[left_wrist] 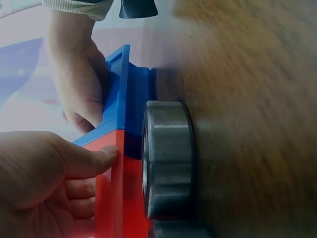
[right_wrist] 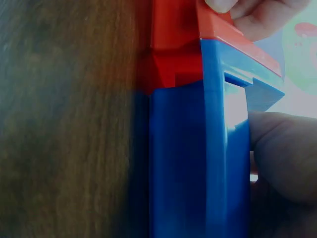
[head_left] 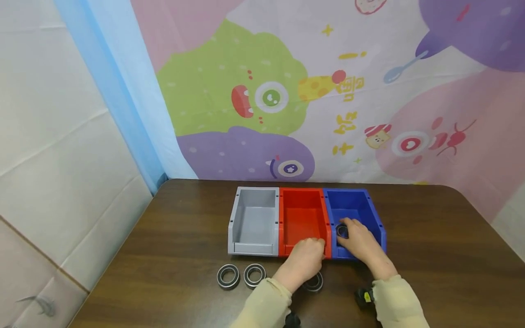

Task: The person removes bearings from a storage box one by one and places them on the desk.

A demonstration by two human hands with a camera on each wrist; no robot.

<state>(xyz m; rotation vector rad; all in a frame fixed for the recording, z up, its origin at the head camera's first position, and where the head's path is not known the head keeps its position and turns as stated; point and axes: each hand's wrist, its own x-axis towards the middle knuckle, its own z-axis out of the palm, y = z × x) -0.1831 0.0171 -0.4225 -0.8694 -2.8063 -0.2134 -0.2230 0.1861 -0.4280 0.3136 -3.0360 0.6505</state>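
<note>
My left hand grips the front right edge of the red bin, its thumb pressed against the front wall in the left wrist view. My right hand reaches into the front of the blue bin and pinches a dark ball bearing near that bin's left wall. In the right wrist view, the blue bin's front wall hides most of the fingers. A steel bearing lies on the table below my left hand, which covers part of it; the left wrist view has the same bearing up close.
A grey bin adjoins the red one, the three forming a row. Two more bearings, one to the left and another beside it, lie before the grey bin on the brown table. A printed cloth hangs behind.
</note>
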